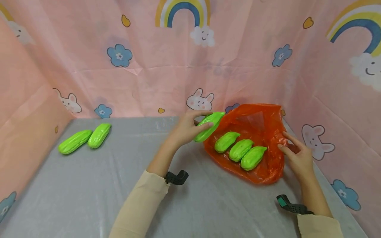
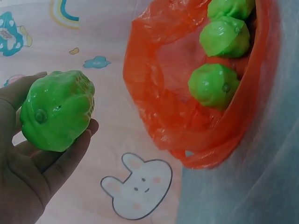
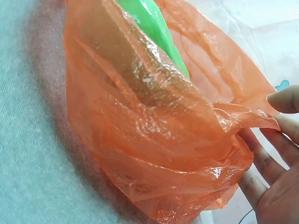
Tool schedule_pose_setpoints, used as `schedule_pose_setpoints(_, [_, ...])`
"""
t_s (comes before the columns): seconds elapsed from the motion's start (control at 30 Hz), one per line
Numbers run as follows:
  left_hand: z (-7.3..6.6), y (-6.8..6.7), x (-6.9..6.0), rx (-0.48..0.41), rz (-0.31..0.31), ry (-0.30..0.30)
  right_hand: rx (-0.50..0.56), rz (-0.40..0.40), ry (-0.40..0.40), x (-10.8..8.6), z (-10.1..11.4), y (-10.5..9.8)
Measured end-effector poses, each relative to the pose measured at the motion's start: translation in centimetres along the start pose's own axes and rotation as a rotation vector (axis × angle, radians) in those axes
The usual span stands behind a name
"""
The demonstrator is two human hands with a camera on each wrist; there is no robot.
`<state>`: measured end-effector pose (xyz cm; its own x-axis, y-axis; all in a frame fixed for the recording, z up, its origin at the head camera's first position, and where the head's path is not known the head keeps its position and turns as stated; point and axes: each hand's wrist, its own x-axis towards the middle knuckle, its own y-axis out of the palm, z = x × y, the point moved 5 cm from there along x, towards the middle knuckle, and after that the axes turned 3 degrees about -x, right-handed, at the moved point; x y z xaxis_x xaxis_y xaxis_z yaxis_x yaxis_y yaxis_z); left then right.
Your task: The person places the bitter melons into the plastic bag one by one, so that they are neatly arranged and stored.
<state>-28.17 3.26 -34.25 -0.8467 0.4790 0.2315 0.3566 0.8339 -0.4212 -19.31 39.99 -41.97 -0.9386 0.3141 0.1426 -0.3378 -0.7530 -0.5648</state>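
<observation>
My left hand (image 1: 186,129) grips a glossy light-green ridged gourd (image 1: 209,127), its tapered tip pointing up and right. In the left wrist view, the gourd (image 2: 56,112) shows its stem end between thumb and fingers, apart from the bag. An orange-red plastic bag (image 1: 256,115) lies with its mouth facing me, and three similar gourds (image 1: 252,158) rest side by side inside. On the bag's right side, my right hand (image 1: 302,162) pinches the edge. The right wrist view shows thumb and fingertips on a gathered fold of the bag (image 3: 163,140).
Two more green gourds (image 1: 75,142) lie close together at the table's far left. Grey cloth covers the table (image 1: 89,191). A pink patterned curtain (image 1: 238,76) stands behind and along both sides, close to the bag on the right.
</observation>
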Motion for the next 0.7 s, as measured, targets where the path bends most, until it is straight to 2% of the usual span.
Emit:
schedule_pose_setpoints(0.13, [-0.2,1.0,0.6,0.016,0.018,0.035,0.008,-0.004,-0.002,0.0,0.1,0.0])
schedule_pose_setpoints(0.33, [0.1,2.5,1.1,0.050,0.053,0.006,0.010,-0.007,-0.001,-0.1,0.1,-0.1])
schedule_pose_setpoints(0.47, [0.1,3.6,1.5,0.094,0.074,0.017,0.028,-0.009,-0.009,-0.1,0.1,-0.1])
schedule_pose_setpoints(0.7, [0.0,5.1,2.1,0.154,0.037,-0.013,0.024,0.003,0.015,-0.1,0.1,-0.2])
